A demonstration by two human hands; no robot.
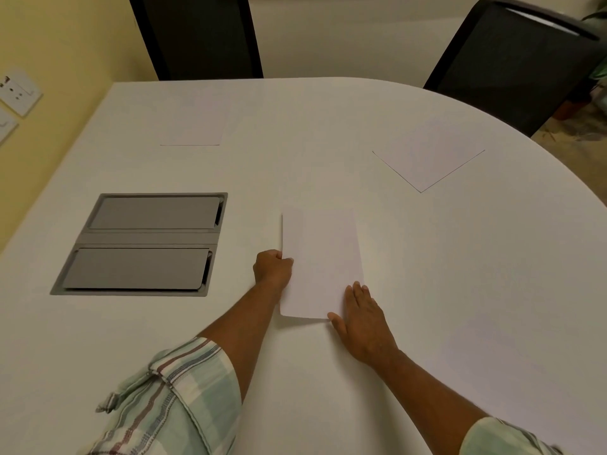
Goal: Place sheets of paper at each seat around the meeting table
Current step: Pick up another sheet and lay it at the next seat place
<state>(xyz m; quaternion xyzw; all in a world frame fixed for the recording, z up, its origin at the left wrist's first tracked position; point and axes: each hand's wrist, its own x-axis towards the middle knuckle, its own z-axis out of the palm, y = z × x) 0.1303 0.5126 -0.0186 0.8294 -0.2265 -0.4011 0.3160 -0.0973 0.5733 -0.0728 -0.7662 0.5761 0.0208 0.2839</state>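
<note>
A stack of white paper [320,257] is in the middle of the white meeting table [460,257]. My left hand [273,269] grips its left edge with closed fingers. My right hand [361,318] lies flat with fingers on the stack's near right corner. One sheet [193,123] lies at the far side in front of the left black chair [197,34]. Another sheet [427,156] lies turned at an angle before the right black chair [512,60]. A faint further sheet [512,372] seems to lie at the near right.
A grey recessed cable box [144,243] with two closed lids sits in the table to the left of my hands. Wall sockets [18,91] are on the yellow wall at the left. The table's curved edge runs along the right.
</note>
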